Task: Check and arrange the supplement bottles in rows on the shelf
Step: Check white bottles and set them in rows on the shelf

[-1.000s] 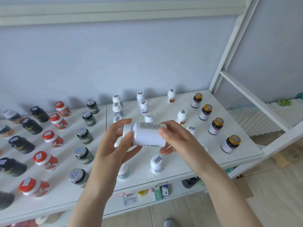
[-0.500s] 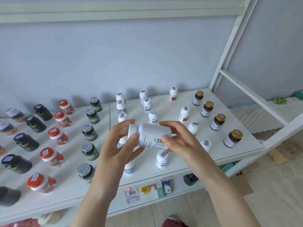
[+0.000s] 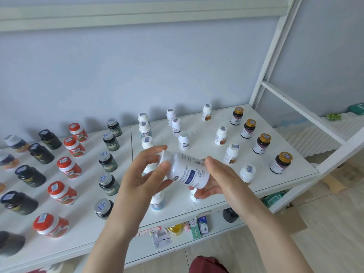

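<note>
A white supplement bottle (image 3: 186, 170) with a blue label lies tilted on its side in the air above the white shelf (image 3: 208, 201). My left hand (image 3: 143, 174) pinches its cap end between thumb and fingers. My right hand (image 3: 218, 176) grips its base end from the right. Under my hands, partly hidden, stand other white bottles (image 3: 157, 201). Rows of bottles stand on the shelf: red-capped ones (image 3: 69, 167), dark grey-capped ones (image 3: 108, 161), black ones (image 3: 29, 175), white ones (image 3: 231, 153) and gold-capped ones (image 3: 262, 143).
The shelf's white frame post (image 3: 269, 54) and slanted brace (image 3: 301, 109) rise at the right. A lower shelf holds small boxes (image 3: 197, 226) and a dark jar (image 3: 229, 214). Wooden floor lies at the lower right.
Both hands have turned the white bottle: the barcode side faced me before, now the blue label shows. The bottle tilted, cap end up to the left. My view shifted slightly left.
</note>
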